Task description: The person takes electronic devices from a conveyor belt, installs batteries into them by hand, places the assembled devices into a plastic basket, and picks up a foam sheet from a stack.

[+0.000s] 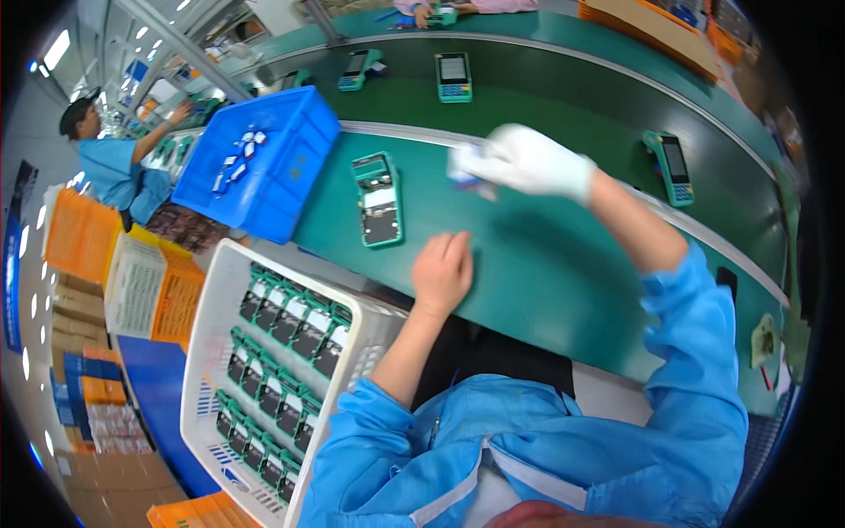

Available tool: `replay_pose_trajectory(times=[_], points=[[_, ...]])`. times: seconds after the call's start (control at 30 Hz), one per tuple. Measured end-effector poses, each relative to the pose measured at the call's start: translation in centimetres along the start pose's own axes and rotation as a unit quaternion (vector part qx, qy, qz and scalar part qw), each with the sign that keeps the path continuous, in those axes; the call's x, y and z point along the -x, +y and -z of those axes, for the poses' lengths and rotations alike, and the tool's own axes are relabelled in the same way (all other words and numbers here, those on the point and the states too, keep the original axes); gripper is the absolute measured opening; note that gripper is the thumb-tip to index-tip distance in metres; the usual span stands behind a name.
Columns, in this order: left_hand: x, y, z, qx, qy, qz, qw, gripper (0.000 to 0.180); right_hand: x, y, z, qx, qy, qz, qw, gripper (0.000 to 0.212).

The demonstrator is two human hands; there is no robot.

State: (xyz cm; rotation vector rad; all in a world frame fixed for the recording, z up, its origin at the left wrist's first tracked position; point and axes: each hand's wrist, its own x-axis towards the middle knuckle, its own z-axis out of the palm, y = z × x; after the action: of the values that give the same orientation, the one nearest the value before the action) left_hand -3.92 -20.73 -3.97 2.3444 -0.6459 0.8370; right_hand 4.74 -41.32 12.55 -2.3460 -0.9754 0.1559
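Note:
My right hand (537,163), in a white glove, reaches over the green worktop and grips a small white-and-blue block (463,165), blurred by motion. My left hand (443,273) is bare and rests at the worktop's near edge, its fingers curled in with nothing visible in them. Just beyond it, to the left, lies a green-framed payment terminal housing (380,201); its open inside shows black parts and a white patch. Neither hand touches it. A blue bin (299,167) at the left holds several small white-and-blue pieces (238,163).
A white crate (195,352) at my left holds rows of similar green-framed housings (312,334). Across the worktop runs a dark green conveyor (563,97) carrying terminals (453,77). A co-worker (119,163) sits far left; another person's hands (422,15) work at the far side.

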Motion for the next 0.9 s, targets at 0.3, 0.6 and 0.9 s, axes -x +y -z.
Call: replay_pose_trajectory(times=[0.3,0.6,0.9], points=[[0.2,-1.2,0.1,0.022,-0.105,0.076,0.991,0.012,-18.3,-2.8,0.3,0.072,0.189,0.090,0.975,0.070],[0.2,-1.9,-0.2,0.045,-0.100,0.111,0.988,0.015,12.1,24.9,8.3,0.334,0.191,-0.604,0.697,0.099],[0.5,-1.6,0.1,0.034,-0.109,0.135,0.984,0.014,15.8,21.7,5.3,0.001,0.406,-0.351,0.844,0.086]])
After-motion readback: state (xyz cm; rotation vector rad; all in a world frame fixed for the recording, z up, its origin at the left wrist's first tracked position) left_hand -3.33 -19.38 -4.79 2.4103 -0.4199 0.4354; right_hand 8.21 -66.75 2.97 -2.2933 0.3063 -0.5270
